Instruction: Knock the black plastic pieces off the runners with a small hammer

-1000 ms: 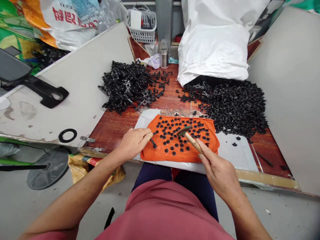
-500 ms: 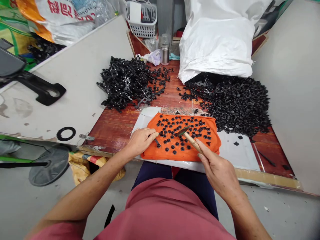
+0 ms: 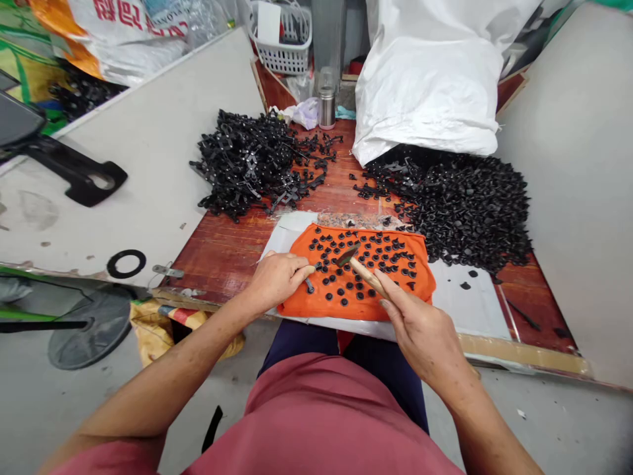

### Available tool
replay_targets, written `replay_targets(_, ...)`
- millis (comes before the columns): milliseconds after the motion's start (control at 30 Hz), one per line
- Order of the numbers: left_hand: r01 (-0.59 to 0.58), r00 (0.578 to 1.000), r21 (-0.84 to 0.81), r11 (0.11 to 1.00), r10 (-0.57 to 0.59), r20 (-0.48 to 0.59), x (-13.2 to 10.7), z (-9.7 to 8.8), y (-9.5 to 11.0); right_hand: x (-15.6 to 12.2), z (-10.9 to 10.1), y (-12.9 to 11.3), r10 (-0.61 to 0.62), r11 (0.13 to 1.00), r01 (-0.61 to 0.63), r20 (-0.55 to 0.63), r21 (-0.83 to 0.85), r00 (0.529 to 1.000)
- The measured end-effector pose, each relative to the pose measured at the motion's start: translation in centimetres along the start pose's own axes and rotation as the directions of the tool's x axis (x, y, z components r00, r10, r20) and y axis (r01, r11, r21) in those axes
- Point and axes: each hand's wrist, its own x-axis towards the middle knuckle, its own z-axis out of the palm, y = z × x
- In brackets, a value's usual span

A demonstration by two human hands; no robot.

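Observation:
An orange cloth (image 3: 413, 290) lies at the table's near edge, dotted with several small black plastic caps (image 3: 376, 254). My left hand (image 3: 274, 280) rests on the cloth's left end, fingers pinched on a small black part (image 3: 309, 286). My right hand (image 3: 420, 330) grips the wooden handle of a small hammer (image 3: 352, 258), whose dark head hovers over the cloth just right of the left fingertips.
A heap of black strip parts (image 3: 252, 165) lies at the back left and a larger heap of black caps (image 3: 465, 201) at the right, below a white sack (image 3: 425, 72). Grey boards flank the table. A steel flask (image 3: 326, 109) and white basket (image 3: 281, 39) stand behind.
The hammer head has shifted left, closer to my left fingertips. My left hand stays pinched on the black part at the cloth's left end.

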Motion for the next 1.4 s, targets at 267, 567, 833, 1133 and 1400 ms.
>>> replay_targets(267,-0.001,1.000,-0.110,0.994,0.004,0.024,0.2,0.6,-0.6,2.8,0.9,-2.9,-0.062,0.968,0.092,0.131,-0.234,0.989)
replay_targets(567,-0.023,0.999,-0.130,0.991,0.026,0.018,0.2,1.1,-1.0,3.2,1.5,-3.4,-0.026,0.936,0.100,0.215,-0.338,0.976)
replay_targets(833,0.040,0.985,-0.406,0.913,-0.105,-0.138,-1.4,-0.9,-1.5,3.4,0.7,-2.0,0.042,0.998,-0.043,0.044,0.045,0.998)
replay_targets(1133,0.100,0.970,-0.636,0.765,-0.217,-0.109,-3.8,1.3,-2.7,0.8,0.0,-1.2,0.064,0.957,-0.014,0.163,-0.290,0.985)
replay_targets(1400,0.232,0.911,-0.524,0.820,-0.372,-0.178,-4.4,2.1,-2.8,2.3,0.4,-2.9,0.052,0.911,0.050,0.233,-0.410,0.971)
